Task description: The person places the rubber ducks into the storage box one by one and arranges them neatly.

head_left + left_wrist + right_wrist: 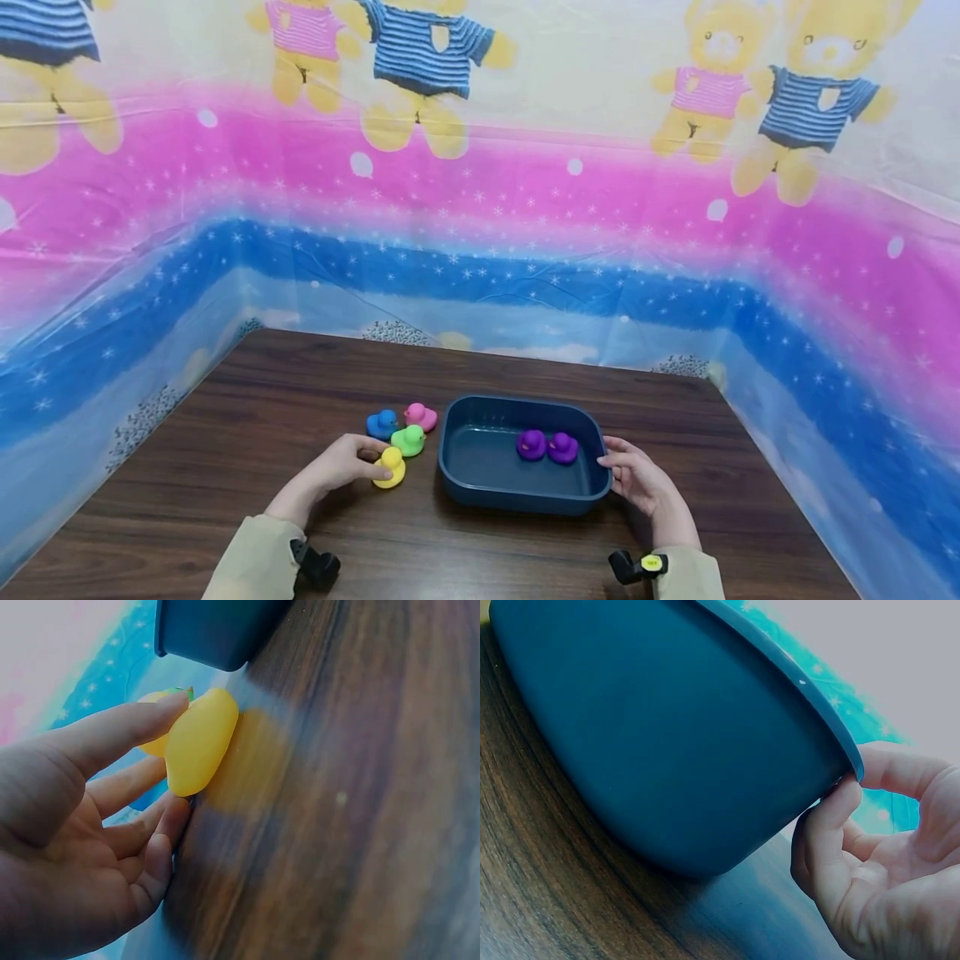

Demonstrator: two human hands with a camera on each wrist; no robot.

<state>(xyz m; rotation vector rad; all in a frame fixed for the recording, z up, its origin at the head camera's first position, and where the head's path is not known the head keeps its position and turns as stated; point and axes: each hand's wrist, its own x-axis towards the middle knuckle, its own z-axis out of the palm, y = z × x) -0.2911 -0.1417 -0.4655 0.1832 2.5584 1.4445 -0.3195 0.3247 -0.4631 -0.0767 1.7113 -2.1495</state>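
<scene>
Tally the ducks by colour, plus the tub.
Purple duck, second purple duck, both in the tub: 2
Yellow duck, held by the left hand: 1
Green duck: 1
Blue duck: 1
Pink duck: 1
Tub, right hand at its rim: 1
Total: 6 ducks, 1 tub

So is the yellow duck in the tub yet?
Out. The yellow duck sits on the table left of the tub, pinched by the left hand.
</scene>
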